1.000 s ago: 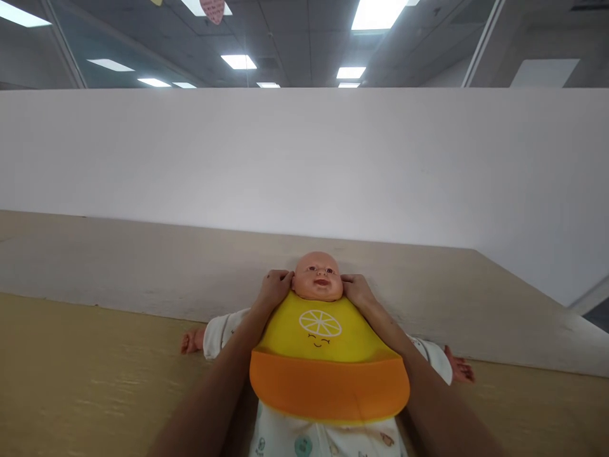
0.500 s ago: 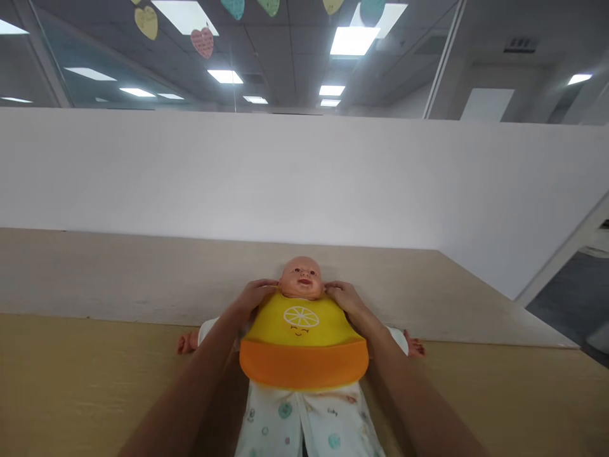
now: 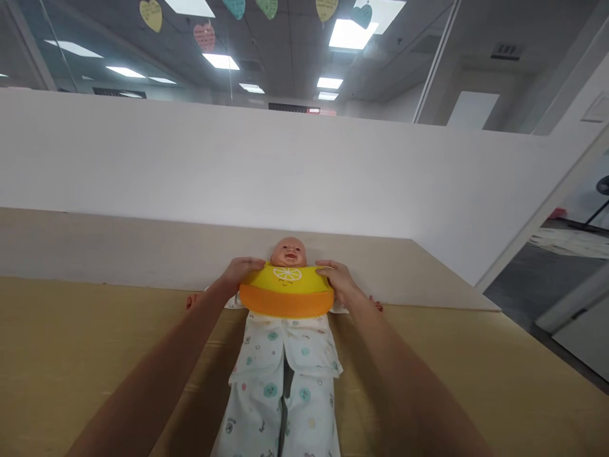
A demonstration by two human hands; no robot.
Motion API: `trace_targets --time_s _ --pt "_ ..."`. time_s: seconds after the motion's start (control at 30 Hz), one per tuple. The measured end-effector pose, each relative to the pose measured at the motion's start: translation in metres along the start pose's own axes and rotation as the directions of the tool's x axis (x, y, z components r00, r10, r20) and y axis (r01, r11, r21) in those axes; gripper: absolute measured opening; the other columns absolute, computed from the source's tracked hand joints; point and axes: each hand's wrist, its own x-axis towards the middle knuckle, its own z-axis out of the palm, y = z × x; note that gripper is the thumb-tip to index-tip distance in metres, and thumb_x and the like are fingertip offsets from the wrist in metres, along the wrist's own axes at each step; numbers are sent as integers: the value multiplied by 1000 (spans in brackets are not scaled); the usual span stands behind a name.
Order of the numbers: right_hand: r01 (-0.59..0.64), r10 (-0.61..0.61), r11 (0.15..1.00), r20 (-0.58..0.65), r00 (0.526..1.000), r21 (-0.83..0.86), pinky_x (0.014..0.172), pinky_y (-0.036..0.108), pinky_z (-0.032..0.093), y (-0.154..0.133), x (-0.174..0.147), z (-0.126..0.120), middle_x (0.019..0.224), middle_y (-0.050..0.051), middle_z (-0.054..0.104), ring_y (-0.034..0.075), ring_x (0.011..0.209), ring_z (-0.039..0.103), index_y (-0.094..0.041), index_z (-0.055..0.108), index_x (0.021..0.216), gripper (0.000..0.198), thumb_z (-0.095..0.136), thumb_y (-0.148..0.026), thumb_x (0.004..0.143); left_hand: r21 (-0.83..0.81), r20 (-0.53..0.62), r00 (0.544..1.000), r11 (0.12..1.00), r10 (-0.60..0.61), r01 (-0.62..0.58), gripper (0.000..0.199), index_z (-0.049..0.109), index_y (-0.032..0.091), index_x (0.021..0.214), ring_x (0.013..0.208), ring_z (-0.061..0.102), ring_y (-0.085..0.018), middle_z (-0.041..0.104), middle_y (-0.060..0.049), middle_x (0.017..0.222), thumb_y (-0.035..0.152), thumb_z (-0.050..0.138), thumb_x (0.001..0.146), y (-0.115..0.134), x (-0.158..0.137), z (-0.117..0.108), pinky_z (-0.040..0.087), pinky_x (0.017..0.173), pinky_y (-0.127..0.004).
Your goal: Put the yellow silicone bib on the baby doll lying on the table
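A baby doll (image 3: 288,251) lies on its back, head toward the white wall, dressed in white printed clothes (image 3: 304,352). Over its chest is a yellow bib (image 3: 304,279) with a white citrus slice, a smiling face and an orange catch pocket (image 3: 286,302). My left hand (image 3: 243,271) grips the bib's upper left edge, beside the doll's neck. At the opposite upper corner, my right hand (image 3: 337,275) pinches the bib with thumb and fingers. The doll's arms stretch out sideways, partly covered by my forearms. Whatever lies behind the doll's neck is hidden.
The doll rests on a tan surface (image 3: 118,368) with a paler board (image 3: 118,244) along its back. A white wall (image 3: 214,165) rises behind, topped by glass with paper hearts (image 3: 205,37). At the right, the surface's edge drops to a grey floor (image 3: 521,273).
My view has shifted, showing more of the doll's legs. Both hands have moved from beside the doll's neck onto the bib's upper corners, and the bib's top looks pulled straighter.
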Motion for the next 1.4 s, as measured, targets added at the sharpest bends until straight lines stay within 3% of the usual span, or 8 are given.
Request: trace_targets --time_s 0.27,0.57,0.7,0.87,0.93,1.07,1.2,1.4 --pt "49 -45 998 -68 997 49 61 13 46 19 -6 -4 94 4 61 4 68 57 -16 51 120 62 58 -30 60 166 -134 969 969 207 -184 45 67 11 90 70 57 -14 66 -5 80 37 67 53 -20 -15 -11 43 61 -23" --pt "56 -56 989 -8 998 138 59 13 46 52 -85 -21 118 5 52 5 79 58 -25 36 128 67 53 -50 68 356 -94 925 880 368 -314 48 61 19 113 122 43 -22 50 -8 130 42 60 70 -51 -98 -11 34 101 -30" --pt "91 -92 995 -25 995 -47 63 15 46 71 -131 -25 110 6 55 7 81 57 -21 38 126 69 55 -55 68 406 -62 943 872 326 -275 63 44 23 133 122 43 -23 42 -9 137 45 56 75 -69 -143 -8 33 102 -34" --pt "244 -242 891 53 969 -383 103 25 42 99 -218 -29 121 5 49 10 113 49 -21 45 123 62 54 -54 72 450 -8 960 858 280 -247 70 36 23 138 116 50 -26 49 -12 129 46 57 76 -96 -221 -21 38 100 -41" --pt "309 -287 818 121 950 -485 110 27 36 110 -257 -27 132 4 40 12 124 41 -25 44 126 60 52 -54 74 535 102 923 762 371 -365 64 43 27 134 119 48 -27 47 -10 133 43 60 74 -111 -261 -31 39 100 -41" --pt "428 -363 624 242 900 -653 116 26 31 130 -318 -14 141 1 26 13 135 28 -29 41 132 65 55 -49 72 705 145 751 466 644 -535 44 59 38 117 106 58 -25 59 -4 118 32 62 74 -152 -334 -42 49 91 -35" --pt "331 -401 523 116 909 -785 112 29 35 143 -333 1 141 -3 26 14 133 29 -32 42 132 55 46 -40 77 717 368 574 170 731 -676 67 37 45 135 104 60 -21 63 0 114 16 54 78 -174 -364 -26 50 89 -31" --pt "259 -470 463 13 883 -848 106 32 37 148 -327 4 134 1 37 16 124 37 -24 48 127 48 42 -30 79 824 507 523 -207 685 -528 64 36 30 140 110 55 -28 58 -10 121 29 54 79 -157 -356 6 51 83 -37"
